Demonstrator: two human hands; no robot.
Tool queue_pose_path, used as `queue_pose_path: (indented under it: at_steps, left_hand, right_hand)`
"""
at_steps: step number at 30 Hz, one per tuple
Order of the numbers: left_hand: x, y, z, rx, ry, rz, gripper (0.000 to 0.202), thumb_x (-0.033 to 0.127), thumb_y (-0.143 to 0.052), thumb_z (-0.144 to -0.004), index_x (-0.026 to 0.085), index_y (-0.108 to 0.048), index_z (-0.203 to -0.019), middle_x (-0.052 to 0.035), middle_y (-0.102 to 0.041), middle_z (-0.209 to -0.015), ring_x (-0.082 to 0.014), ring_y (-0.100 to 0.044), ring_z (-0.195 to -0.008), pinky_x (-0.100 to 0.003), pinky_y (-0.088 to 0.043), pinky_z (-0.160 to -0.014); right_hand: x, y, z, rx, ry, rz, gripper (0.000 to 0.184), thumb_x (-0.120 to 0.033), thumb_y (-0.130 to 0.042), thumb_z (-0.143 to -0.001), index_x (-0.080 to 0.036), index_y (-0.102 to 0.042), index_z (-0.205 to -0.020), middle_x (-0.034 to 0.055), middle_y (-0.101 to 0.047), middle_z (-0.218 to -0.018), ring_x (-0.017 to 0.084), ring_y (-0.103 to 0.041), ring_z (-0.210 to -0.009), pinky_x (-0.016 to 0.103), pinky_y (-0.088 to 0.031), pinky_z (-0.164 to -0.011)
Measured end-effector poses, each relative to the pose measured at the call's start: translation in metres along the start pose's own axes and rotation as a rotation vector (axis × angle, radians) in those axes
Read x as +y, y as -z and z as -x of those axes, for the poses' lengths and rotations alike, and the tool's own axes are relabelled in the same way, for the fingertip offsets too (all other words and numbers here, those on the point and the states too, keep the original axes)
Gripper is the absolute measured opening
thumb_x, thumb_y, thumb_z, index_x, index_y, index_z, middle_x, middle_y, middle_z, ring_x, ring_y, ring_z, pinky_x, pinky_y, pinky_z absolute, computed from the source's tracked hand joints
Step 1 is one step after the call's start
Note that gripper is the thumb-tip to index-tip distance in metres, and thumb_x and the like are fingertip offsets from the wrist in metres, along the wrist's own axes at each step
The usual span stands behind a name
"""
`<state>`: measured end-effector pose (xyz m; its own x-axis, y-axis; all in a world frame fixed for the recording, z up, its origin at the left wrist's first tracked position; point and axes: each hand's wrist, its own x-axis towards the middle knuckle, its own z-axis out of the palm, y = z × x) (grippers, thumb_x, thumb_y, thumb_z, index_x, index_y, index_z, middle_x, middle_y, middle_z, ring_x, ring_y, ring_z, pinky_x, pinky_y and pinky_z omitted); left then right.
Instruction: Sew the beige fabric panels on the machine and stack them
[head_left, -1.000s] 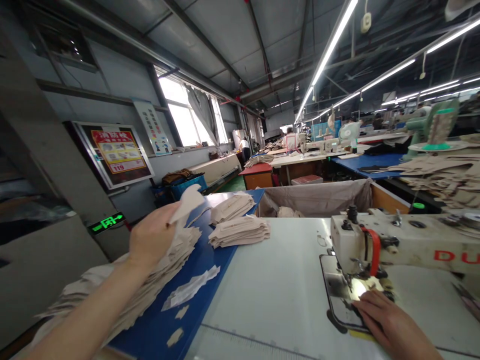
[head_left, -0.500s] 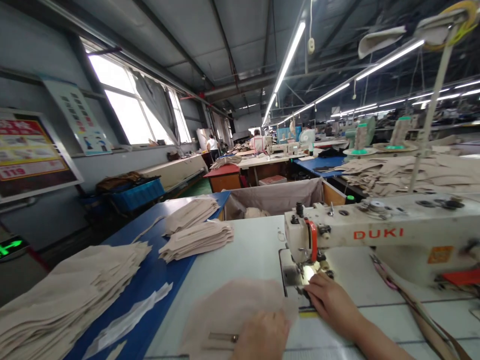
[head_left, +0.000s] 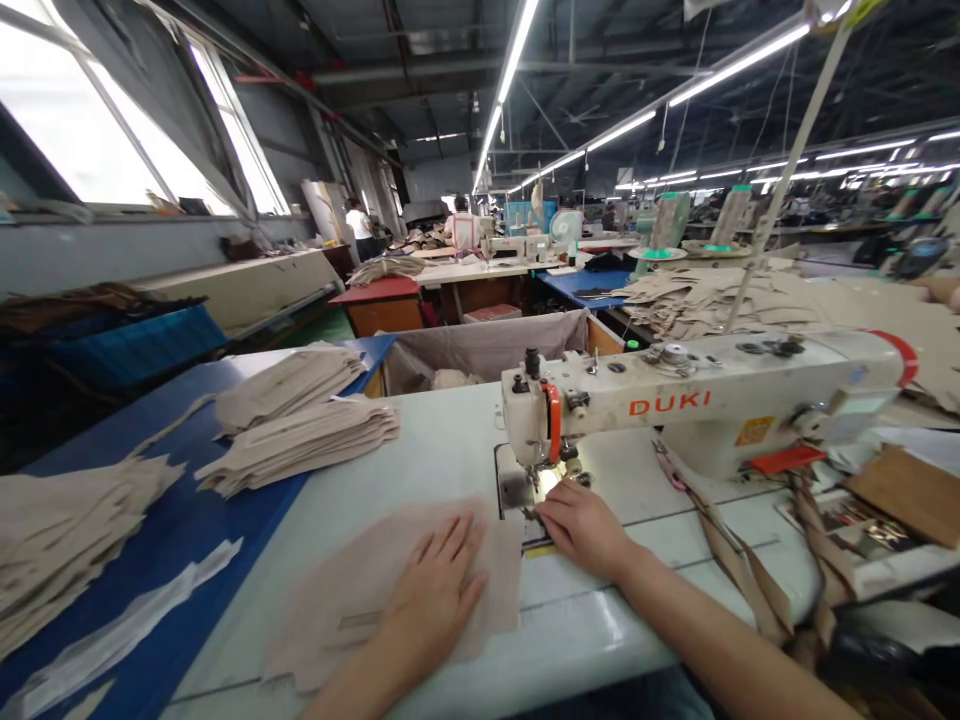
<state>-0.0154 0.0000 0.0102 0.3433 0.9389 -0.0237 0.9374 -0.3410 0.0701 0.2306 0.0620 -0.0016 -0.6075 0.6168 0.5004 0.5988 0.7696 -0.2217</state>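
Observation:
My left hand [head_left: 435, 590] lies flat with fingers spread on a beige fabric piece [head_left: 360, 590] on the white sewing table [head_left: 442, 450]. My right hand [head_left: 581, 525] rests by the needle plate of the white DUKI sewing machine [head_left: 697, 400], fingers curled at the fabric's edge under the presser foot; what they pinch is hidden. The machine's lamp lights the plate.
Stacks of cut beige fabric pieces [head_left: 300, 440] lie on a blue board [head_left: 187, 520] to the left, with another pile [head_left: 60, 530] nearer. A cloth-lined bin [head_left: 480, 350] stands behind the table. Beige straps [head_left: 735, 560] hang at right. People work at distant tables.
My left hand took a fabric piece from the left pile, carried it to the table and now presses it flat. The view has swung right toward the machine.

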Motion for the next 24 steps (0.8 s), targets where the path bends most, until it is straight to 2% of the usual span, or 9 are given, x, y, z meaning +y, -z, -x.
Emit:
queue_pose_path:
  at_steps: [3, 7, 13, 16, 18, 21, 22, 24]
  left_hand:
    - [0.010, -0.003, -0.011, 0.019, 0.057, -0.037, 0.053, 0.036, -0.037, -0.096, 0.019, -0.043, -0.146, -0.0125, -0.038, -0.153, -0.0295, -0.039, -0.139, -0.051, -0.034, -0.111]
    - [0.016, -0.002, -0.024, 0.056, 0.060, -0.044, 0.052, 0.034, -0.038, -0.096, 0.019, -0.044, -0.145, -0.0124, -0.040, -0.152, -0.0297, -0.039, -0.139, -0.051, -0.035, -0.110]
    - [0.024, -0.005, -0.028, 0.055, 0.219, -0.021, 0.051, 0.031, -0.038, -0.097, 0.017, -0.042, -0.146, -0.0127, -0.037, -0.154, -0.0301, -0.035, -0.142, -0.055, -0.030, -0.113]
    - [0.030, -0.006, -0.025, 0.088, 0.226, 0.041, 0.051, 0.036, -0.039, -0.098, 0.019, -0.043, -0.146, -0.0111, -0.039, -0.153, -0.0286, -0.036, -0.141, -0.054, -0.030, -0.114]
    - [0.029, -0.005, -0.019, 0.150, 0.199, 0.072, 0.049, 0.037, -0.040, -0.098, 0.021, -0.046, -0.143, -0.0101, -0.041, -0.152, -0.0274, -0.037, -0.141, -0.053, -0.030, -0.114]
    - [0.010, -0.001, -0.005, 0.322, 0.116, 0.066, 0.043, 0.030, -0.041, -0.098, 0.024, -0.050, -0.139, -0.0078, -0.044, -0.151, -0.0237, -0.039, -0.140, -0.051, -0.031, -0.115]
    - [-0.004, 0.001, 0.003, 0.393, 0.098, 0.056, 0.042, 0.027, -0.041, -0.097, 0.024, -0.050, -0.138, -0.0080, -0.046, -0.149, -0.0225, -0.041, -0.138, -0.049, -0.033, -0.114]
    - [-0.045, 0.007, 0.021, 0.534, 0.119, 0.038, 0.041, 0.024, -0.041, -0.096, 0.021, -0.053, -0.135, -0.0099, -0.054, -0.142, -0.0217, -0.049, -0.131, -0.045, -0.040, -0.110]
  right_hand:
    - [-0.007, 0.004, 0.000, -0.001, 0.061, -0.021, 0.018, -0.017, -0.050, -0.093, -0.018, -0.067, -0.095, 0.0064, -0.066, -0.086, 0.019, -0.055, -0.083, 0.031, -0.046, -0.079]
    - [-0.013, 0.008, -0.002, -0.075, 0.153, -0.046, 0.014, -0.021, -0.053, -0.092, -0.020, -0.067, -0.092, 0.0046, -0.063, -0.081, 0.018, -0.054, -0.080, 0.029, -0.045, -0.074]
    - [-0.013, 0.005, -0.002, -0.115, 0.080, -0.091, 0.016, -0.019, -0.052, -0.092, -0.020, -0.068, -0.093, 0.0056, -0.063, -0.084, 0.019, -0.055, -0.085, 0.030, -0.045, -0.076]
    - [-0.014, 0.003, 0.002, -0.115, 0.056, -0.142, 0.020, -0.019, -0.049, -0.094, -0.020, -0.069, -0.097, 0.0072, -0.063, -0.089, 0.021, -0.056, -0.087, 0.032, -0.046, -0.079]
    - [-0.012, 0.002, 0.005, -0.135, 0.054, -0.164, 0.022, -0.020, -0.047, -0.096, -0.020, -0.068, -0.098, 0.0075, -0.063, -0.090, 0.020, -0.057, -0.086, 0.033, -0.047, -0.078]
    - [-0.009, 0.000, 0.009, -0.147, 0.058, -0.182, 0.023, -0.023, -0.045, -0.098, -0.021, -0.068, -0.103, 0.0076, -0.064, -0.091, 0.020, -0.059, -0.087, 0.033, -0.049, -0.078]
    - [-0.008, -0.001, 0.009, -0.146, 0.061, -0.185, 0.024, -0.023, -0.045, -0.098, -0.021, -0.068, -0.104, 0.0077, -0.064, -0.092, 0.020, -0.059, -0.087, 0.033, -0.050, -0.078]
    - [-0.006, -0.002, 0.011, -0.140, 0.067, -0.184, 0.024, -0.024, -0.046, -0.098, -0.022, -0.069, -0.105, 0.0076, -0.065, -0.093, 0.020, -0.061, -0.088, 0.032, -0.051, -0.078]
